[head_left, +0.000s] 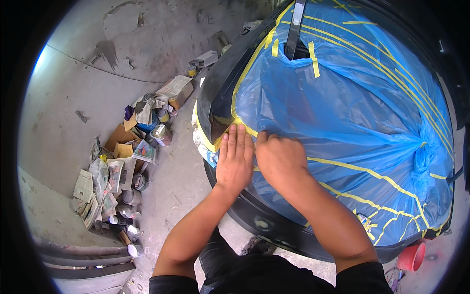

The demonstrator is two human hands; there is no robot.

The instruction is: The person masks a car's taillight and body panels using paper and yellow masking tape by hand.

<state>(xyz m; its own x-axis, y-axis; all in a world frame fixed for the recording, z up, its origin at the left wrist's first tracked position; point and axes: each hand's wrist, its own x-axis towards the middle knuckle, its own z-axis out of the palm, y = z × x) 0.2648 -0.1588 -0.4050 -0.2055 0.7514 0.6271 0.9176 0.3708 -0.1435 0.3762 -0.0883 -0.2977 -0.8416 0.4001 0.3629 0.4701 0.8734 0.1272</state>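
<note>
My left hand (235, 158) lies with its fingers extended on yellow masking tape (238, 123) at a corner between a black vehicle body panel (220, 95) and blue plastic sheeting (293, 99). Just to its right, my right hand (279, 154) is curled against the tape and the sheet's edge; whether its fingers pinch anything is hidden. The sheeting is crumpled, bunched into a knot at the right, and crossed by several yellow tape strips. Printed paper (201, 134) edged with tape hangs at the panel's lower left. A black strut (295, 33) rises through an opening in the sheet.
Paint cans (161, 134), cardboard, newspapers (84, 185) and bottles line the concrete floor at left. Long curved panels (84, 261) lie at the lower left. The vehicle's black bumper (271, 220) curves in front of me. A red bucket (411, 256) stands at the lower right.
</note>
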